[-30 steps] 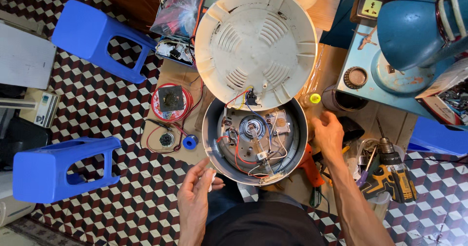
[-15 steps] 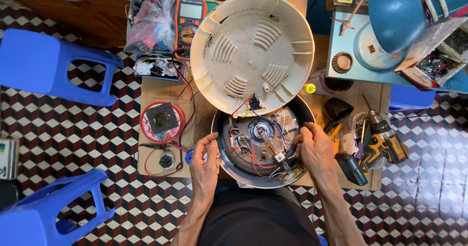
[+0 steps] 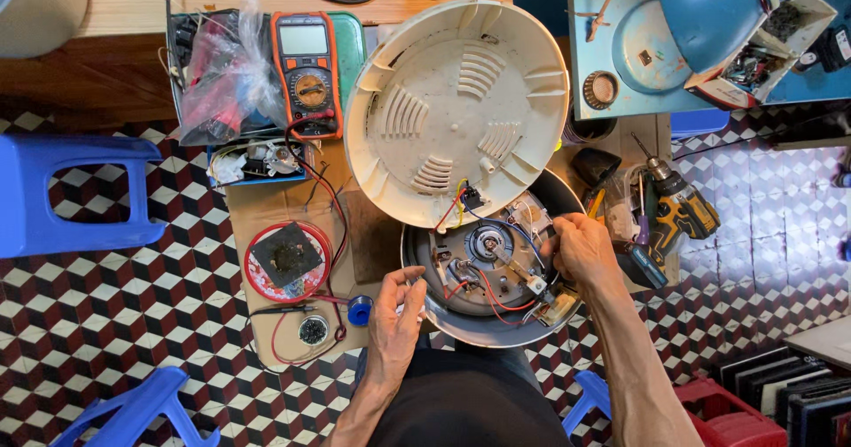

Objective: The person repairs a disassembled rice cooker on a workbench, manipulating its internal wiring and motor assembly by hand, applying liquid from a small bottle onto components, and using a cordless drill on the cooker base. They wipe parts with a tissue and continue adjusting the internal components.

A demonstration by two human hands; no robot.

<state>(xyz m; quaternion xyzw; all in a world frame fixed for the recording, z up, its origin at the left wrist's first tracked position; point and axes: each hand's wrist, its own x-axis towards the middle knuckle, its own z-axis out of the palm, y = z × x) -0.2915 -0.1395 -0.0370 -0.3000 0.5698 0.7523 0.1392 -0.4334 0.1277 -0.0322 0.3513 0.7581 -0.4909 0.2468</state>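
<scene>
Gripping the open cooker base (image 3: 483, 270), which sits just below the tilted cream bottom cover (image 3: 456, 110), the left hand (image 3: 394, 318) curls loosely at its rim while the right hand (image 3: 581, 248) pinches wiring (snag risk: tugged red leads could tear).

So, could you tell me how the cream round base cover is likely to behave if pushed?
The cream base cover looks like thin moulded plastic, so probably light and fairly stiff. It leans tilted on the metal housing, so it may slide or tip. Wires tether it, likely limiting travel.
</scene>
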